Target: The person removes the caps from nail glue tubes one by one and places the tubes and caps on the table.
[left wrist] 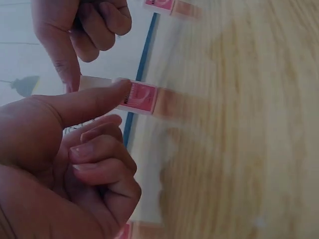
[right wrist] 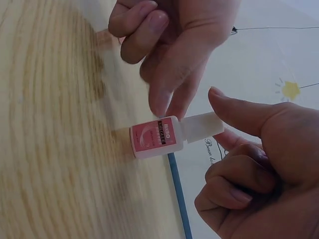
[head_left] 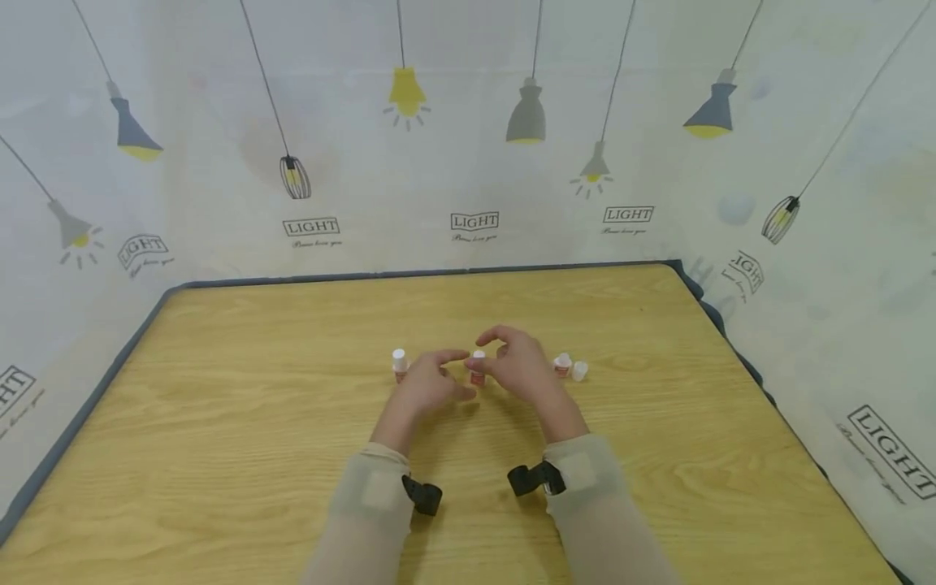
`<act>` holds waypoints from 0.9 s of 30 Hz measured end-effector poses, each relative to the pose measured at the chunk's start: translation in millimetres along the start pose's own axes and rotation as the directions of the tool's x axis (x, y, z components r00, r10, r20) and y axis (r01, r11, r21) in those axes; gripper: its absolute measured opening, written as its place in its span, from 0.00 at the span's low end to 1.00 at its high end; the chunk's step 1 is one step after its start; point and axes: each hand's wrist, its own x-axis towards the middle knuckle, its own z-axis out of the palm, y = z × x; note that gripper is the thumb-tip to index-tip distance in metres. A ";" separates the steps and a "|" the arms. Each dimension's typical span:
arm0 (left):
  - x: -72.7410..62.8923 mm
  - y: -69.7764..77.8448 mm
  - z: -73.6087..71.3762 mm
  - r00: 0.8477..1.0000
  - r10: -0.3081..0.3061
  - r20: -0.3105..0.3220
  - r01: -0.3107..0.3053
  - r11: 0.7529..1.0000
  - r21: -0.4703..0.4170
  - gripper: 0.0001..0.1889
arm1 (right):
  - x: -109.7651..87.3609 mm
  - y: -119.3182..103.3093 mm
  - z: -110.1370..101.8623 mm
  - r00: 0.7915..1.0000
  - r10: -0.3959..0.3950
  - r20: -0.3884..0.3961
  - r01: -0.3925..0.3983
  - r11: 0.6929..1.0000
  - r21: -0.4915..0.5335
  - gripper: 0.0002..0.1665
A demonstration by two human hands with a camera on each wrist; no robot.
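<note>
A small white bottle point(right wrist: 157, 137) with a pink-red label and a white cap point(right wrist: 202, 128) stands upright between both hands. My left hand point(head_left: 431, 380) reaches in from the left, index finger and thumb spread on either side of the bottle, its other fingers curled. From the right, my right hand point(head_left: 521, 367) has its thumb and index finger spread around the cap, fingertips right at it. A second capped bottle point(head_left: 399, 366) stands just left of my left hand. Beyond my right hand is a third bottle point(head_left: 561, 365) without its cap, and a loose white cap point(head_left: 580, 371) lies beside it.
The bottles stand on a wood-grain table point(head_left: 241, 422) with a dark edge. Behind it and at the sides hangs a pale wall covering point(head_left: 366, 162) printed with lamps. Black wrist cameras point(head_left: 422, 494) are strapped over both light sleeves.
</note>
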 end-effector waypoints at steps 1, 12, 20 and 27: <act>1.5 -1.9 0.9 1.000 -0.001 0.006 0.001 1.000 0.014 0.36 | 0.3 -0.4 0.9 1.000 0.009 -0.001 -0.009 1.000 -0.002 0.24; 19.1 -14.4 5.0 0.999 0.040 0.015 -0.040 0.999 0.020 0.19 | 3.9 -1.5 3.2 1.000 0.016 -0.004 -0.016 0.999 -0.045 0.15; 23.4 -16.0 8.0 1.000 0.000 0.009 -0.001 1.000 0.029 0.17 | 3.2 -0.3 2.5 1.000 -0.028 -0.014 0.027 0.997 -0.075 0.12; 22.9 -12.2 7.9 1.000 -0.001 0.028 -0.001 0.998 0.059 0.19 | 3.2 4.4 -1.2 0.999 -0.051 -0.012 0.051 0.997 -0.061 0.11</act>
